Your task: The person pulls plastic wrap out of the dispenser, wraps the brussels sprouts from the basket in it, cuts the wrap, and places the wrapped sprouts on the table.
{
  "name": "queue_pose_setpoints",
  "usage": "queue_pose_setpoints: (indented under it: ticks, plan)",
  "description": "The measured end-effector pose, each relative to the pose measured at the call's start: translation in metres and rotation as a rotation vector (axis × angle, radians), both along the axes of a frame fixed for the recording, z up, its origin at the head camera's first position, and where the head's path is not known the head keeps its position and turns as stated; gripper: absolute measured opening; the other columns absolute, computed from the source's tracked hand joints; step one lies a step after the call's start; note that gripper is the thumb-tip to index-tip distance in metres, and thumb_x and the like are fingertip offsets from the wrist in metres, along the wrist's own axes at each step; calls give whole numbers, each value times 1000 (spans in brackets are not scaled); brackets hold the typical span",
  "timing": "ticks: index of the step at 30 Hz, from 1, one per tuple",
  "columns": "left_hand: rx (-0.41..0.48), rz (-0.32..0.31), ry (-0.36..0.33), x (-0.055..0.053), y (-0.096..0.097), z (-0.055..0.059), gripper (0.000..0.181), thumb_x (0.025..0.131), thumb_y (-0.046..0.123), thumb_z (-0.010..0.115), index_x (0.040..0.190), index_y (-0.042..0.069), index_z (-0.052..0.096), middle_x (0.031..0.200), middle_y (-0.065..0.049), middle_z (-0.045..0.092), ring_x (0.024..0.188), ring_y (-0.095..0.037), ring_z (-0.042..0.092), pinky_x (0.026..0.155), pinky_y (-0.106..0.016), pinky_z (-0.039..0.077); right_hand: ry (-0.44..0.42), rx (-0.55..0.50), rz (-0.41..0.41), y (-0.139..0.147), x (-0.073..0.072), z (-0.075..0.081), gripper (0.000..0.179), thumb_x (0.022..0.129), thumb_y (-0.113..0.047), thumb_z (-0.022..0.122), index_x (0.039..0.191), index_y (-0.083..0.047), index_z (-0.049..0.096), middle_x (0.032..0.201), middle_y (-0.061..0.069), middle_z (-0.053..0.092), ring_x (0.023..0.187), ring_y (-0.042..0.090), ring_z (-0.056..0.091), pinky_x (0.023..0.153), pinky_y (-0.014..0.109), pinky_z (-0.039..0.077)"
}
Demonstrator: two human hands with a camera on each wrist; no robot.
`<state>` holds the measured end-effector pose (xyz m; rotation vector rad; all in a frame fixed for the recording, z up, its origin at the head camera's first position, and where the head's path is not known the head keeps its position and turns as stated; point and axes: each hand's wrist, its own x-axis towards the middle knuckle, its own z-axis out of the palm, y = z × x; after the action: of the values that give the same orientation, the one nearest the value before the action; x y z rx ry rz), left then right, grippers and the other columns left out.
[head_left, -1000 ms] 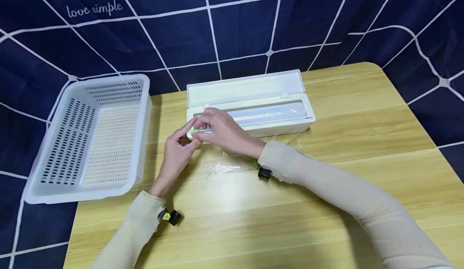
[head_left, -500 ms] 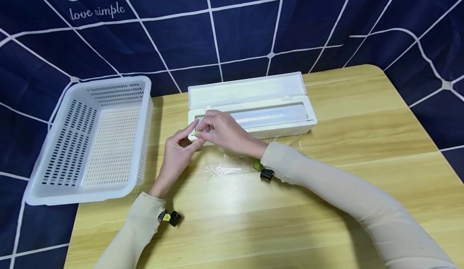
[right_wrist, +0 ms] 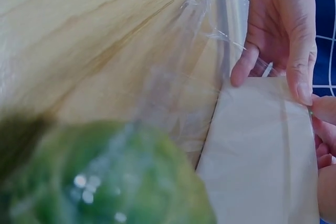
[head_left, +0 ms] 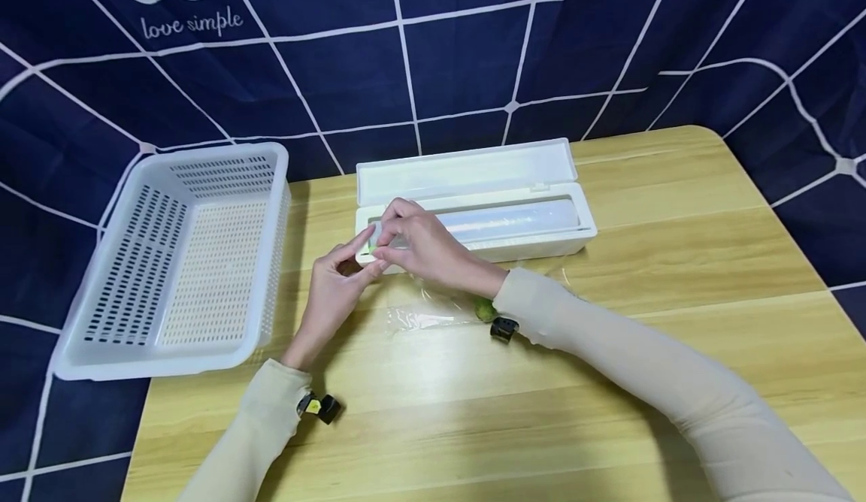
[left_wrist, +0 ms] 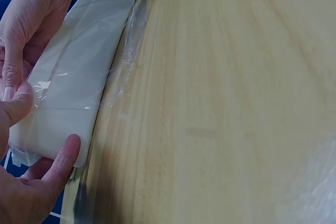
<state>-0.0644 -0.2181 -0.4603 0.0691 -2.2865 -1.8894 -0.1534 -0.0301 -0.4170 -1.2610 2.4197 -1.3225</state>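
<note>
A long white cling film box lies with its lid swung up. Inside rests a pale roll of cling film. My left hand grips the box's left end, thumb against the front wall and forefinger along the top. With thumb and fingers my right hand pinches a small green slide cutter at the left end of the cutting rail. A sheet of clear cling film hangs over the box front and onto the table. Under this film, by my right wrist, sits a green round fruit or vegetable.
At the left of the wooden table stands a white perforated plastic basket. A dark blue cloth with white lines hangs behind the table and at its sides. Each wrist wears a small black camera.
My right hand has shifted slightly right along the box with the slide cutter, and its fingers now cover more of it. The left hand keeps its grip. The head view has tilted a little.
</note>
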Motion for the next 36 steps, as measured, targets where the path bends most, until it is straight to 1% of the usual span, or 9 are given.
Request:
queue_pose_setpoints:
  ticks: [4,9,13,19,22,27,31,34,36]
  plan:
    - [-5,3,-10,0,0,1,56,93,12,90,145,20,71,82,-14,52,71,-17,45,57,-20,40,-20,6,7,2,-1,1,9,95,-4,86,89,-5,78,111,2,62,109,20,60,101,29,50]
    - [-4,16,-6,-1,-1,1,55,93,11,90,144,19,72,81,-14,52,70,-17,45,56,-20,40,-47,26,22,2,-2,3,12,96,-4,84,87,-6,75,113,2,62,113,21,59,105,30,49]
    - [-14,11,-2,-2,-1,2,54,93,12,90,144,19,72,82,-15,55,69,-17,48,57,-20,42,-22,51,24,3,-3,3,14,96,-4,84,87,-6,74,113,2,62,115,22,57,106,32,48]
    - [2,6,-10,-1,0,2,55,93,12,90,145,18,71,86,-17,61,69,-17,56,58,-19,45,14,80,37,7,-3,3,9,97,-4,82,92,-3,76,116,5,64,114,24,57,104,33,49]
    - [5,8,-8,-1,-1,2,56,93,10,90,145,17,71,85,-16,59,69,-15,56,57,-18,44,25,97,38,8,-3,4,8,98,-6,82,92,-3,76,118,6,64,115,25,57,102,33,49]
    - [-11,8,-6,-1,-2,2,57,92,9,90,146,15,70,83,-13,57,66,-14,52,56,-18,41,45,108,37,12,-4,4,9,99,-7,81,93,-3,76,118,7,64,116,25,57,103,34,49]
    - [-13,2,-10,-1,-2,3,58,93,10,90,147,15,70,85,-13,58,68,-13,55,56,-18,43,62,98,46,15,-5,2,9,100,-6,80,93,-3,75,117,6,64,115,25,57,102,35,49]
    - [0,-3,-10,-1,-1,3,58,93,9,90,147,15,69,86,-13,58,70,-13,59,57,-18,45,67,93,36,20,-6,2,10,100,-5,80,91,-4,75,115,5,63,113,24,57,101,34,49]
    - [11,-6,-5,-2,-1,3,57,93,9,89,146,15,70,86,-14,57,69,-14,59,57,-18,45,71,90,31,23,-6,2,12,100,-6,81,90,-4,74,114,5,63,113,24,57,100,35,50]
